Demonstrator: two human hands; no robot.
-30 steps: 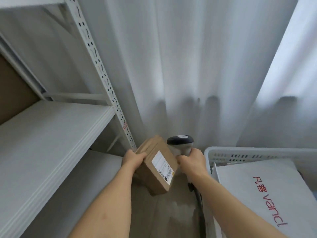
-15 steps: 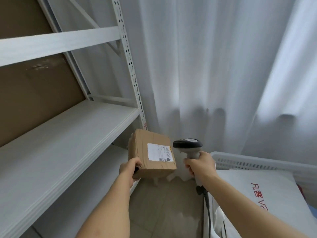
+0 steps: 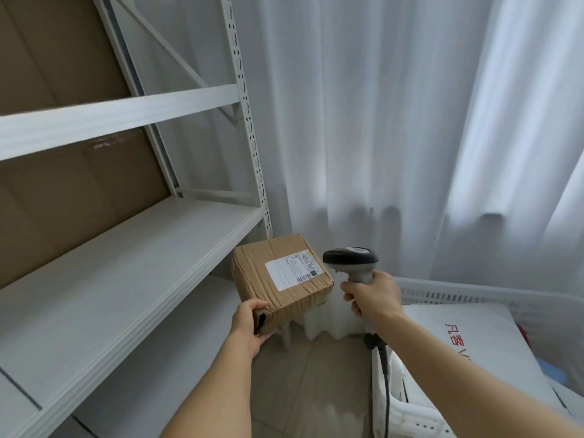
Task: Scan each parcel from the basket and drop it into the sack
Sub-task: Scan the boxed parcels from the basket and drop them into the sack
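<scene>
A white metal shelving unit (image 3: 246, 128) stands at the left, its perforated upright rising from floor level to the top edge of view; a white shelf board (image 3: 120, 279) runs toward the upright, with a white crossbeam (image 3: 120, 116) above it and a lower board (image 3: 177, 358) beneath; brown cardboard backing (image 3: 63, 191) fills the rear of the unit behind a diagonal brace; white pleated curtains (image 3: 379, 121) hang across the back and right, reaching down to a beige tiled floor (image 3: 303, 384).
</scene>
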